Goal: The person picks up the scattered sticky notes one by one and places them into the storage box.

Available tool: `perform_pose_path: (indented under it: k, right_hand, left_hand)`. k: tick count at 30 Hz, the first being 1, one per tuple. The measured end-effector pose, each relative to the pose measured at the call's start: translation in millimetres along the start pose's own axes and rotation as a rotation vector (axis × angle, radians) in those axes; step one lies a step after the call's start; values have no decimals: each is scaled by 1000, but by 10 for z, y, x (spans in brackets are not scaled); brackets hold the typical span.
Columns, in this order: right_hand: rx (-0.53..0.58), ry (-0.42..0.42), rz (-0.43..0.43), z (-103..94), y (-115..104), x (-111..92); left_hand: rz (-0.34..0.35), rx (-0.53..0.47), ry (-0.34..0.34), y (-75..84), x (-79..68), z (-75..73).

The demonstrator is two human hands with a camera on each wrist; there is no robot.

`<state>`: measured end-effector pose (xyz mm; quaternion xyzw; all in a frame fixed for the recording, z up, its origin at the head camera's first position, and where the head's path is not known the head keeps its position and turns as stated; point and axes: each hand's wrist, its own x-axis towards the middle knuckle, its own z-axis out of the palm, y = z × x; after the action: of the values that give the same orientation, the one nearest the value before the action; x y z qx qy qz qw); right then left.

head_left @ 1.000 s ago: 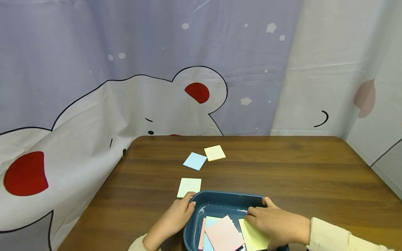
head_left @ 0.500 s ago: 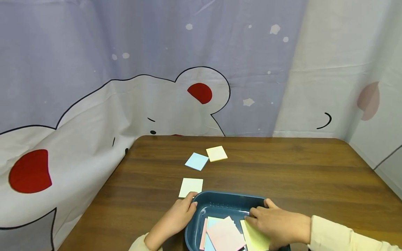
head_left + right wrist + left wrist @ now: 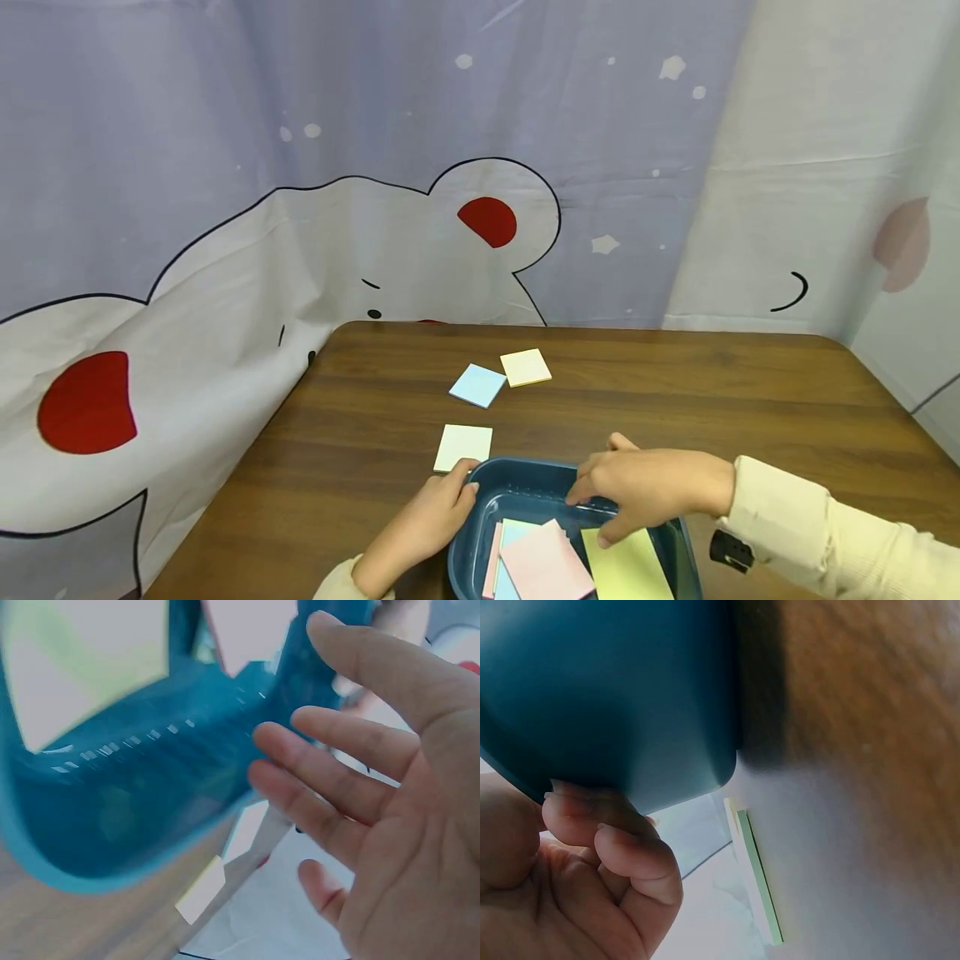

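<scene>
The left far corner of a dark blue tray is gripped by the left hand, its fingertips curled against the outer wall, as is shown in the left wrist view. The right hand is held above the tray's right half with its fingers spread and loosely extended; nothing is grasped by it. The tray is set on a wooden counter, at its near side, and is partly cut off by the lower edge of the head view. Inside, a pink note pad is laid at an angle over other pads, and a yellow note pad is placed to the right of it, under the right hand. Beyond the tray, a pale green pad is seen near the left hand; farther back, a light blue pad is placed just beside a cream pad. The background is filled by a printed curtain.
</scene>
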<state>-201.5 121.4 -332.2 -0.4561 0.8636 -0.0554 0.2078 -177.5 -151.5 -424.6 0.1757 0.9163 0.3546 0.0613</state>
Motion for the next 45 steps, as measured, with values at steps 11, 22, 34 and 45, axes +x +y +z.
perform_pose_path:
  k: [11, 22, 34, 45]
  right_hand:
    - [-71, 176, -39, -315, 138, 454]
    - [-283, 234, 2, -321, 313, 1033]
    - [-397, 164, -36, -237, 323, 1494]
    - [-478, 92, -7, -78, 153, 1771]
  left_hand:
    - [-7, 11, 6, -7, -8, 5]
    - [7, 61, 23, 17, -56, -8]
    - [6, 82, 19, 37, -104, 6]
    - [-7, 90, 17, 30, -132, 13]
